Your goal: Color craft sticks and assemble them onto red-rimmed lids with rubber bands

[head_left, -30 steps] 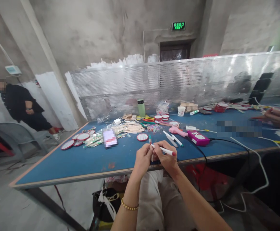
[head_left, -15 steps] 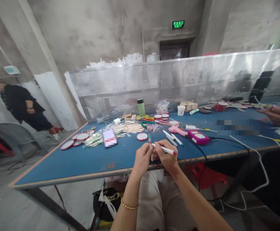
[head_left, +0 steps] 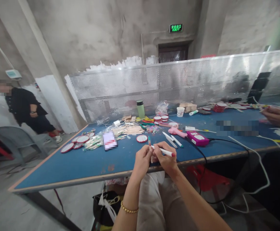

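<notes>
Head cam, from my remote end. Landmark = lone red-rimmed disc (head_left: 142,138), flat on blue table (head_left: 77,166). Just R of disc: a few white pens (head_left: 177,141), then pink item (head_left: 177,132), then purple box (head_left: 198,138) w/ black cable. Behind disc: loose sticks (head_left: 134,129), coloured bits (head_left: 153,128); green bottle (head_left: 140,110) further back, paper cup (head_left: 180,112) back R. L of disc: blurred-out card (head_left: 110,140), then cluster of red-rimmed discs (head_left: 82,139). Perforated screen (head_left: 120,91) well behind disc, blocks the far side. Co-worker's hand (head_left: 278,115) far R of disc; person in dark clothes (head_left: 26,106) far L, off table.

Hands: I see L hand (head_left: 142,160) near side of disc, thumb + fingers pinching flat stick (head_left: 149,142), near-upright, green/red end up, just beside disc in view. R hand (head_left: 166,160) alongside, fingers wrapped round white marker (head_left: 163,150), red end slanting down R, other end at stick; can't tell if nib touches. Wrists close tog., forearms spread twd me; beaded bracelet (head_left: 129,210) on L forearm.
</notes>
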### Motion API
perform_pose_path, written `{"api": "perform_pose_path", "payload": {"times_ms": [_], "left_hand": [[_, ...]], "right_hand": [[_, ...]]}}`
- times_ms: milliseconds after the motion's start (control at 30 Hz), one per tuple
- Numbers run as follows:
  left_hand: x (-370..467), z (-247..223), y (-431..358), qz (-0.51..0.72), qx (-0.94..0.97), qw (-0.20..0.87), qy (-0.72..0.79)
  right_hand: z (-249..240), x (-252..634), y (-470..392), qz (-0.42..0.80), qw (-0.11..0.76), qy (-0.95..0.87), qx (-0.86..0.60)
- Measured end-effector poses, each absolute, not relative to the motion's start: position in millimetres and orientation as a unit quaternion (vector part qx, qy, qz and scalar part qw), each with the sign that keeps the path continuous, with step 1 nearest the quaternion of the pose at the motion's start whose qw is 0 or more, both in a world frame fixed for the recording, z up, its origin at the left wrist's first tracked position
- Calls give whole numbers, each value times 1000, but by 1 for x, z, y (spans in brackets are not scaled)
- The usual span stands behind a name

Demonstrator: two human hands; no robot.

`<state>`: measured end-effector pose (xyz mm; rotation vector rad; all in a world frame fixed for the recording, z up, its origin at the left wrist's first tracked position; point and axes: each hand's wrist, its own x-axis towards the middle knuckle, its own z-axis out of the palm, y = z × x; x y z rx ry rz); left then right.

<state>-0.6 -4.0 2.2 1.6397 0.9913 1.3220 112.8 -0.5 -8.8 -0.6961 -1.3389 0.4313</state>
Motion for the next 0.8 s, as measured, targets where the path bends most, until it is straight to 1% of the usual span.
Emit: {"api": "perform_pose_path", "payload": {"times_ms": [133, 367, 533, 700, 800], "left_hand": [[0, 3, -4, 527, 644, 387, 398], [0, 3, -4, 524, 638, 399, 399], [0, 4, -6, 529, 642, 381, 404], [0, 4, -5, 526, 638, 394, 401], [0, 4, -5, 528, 638, 397, 397]], "right_hand": [[-13, 112, 3, 210, 708, -600, -308], [-11, 112, 0, 198, 708, -604, -308], [-11, 113, 1, 194, 703, -610, -311], [-11, 113, 1, 193, 704, -604, -320], [-9, 112, 0, 220, 718, -583, -310]]}}
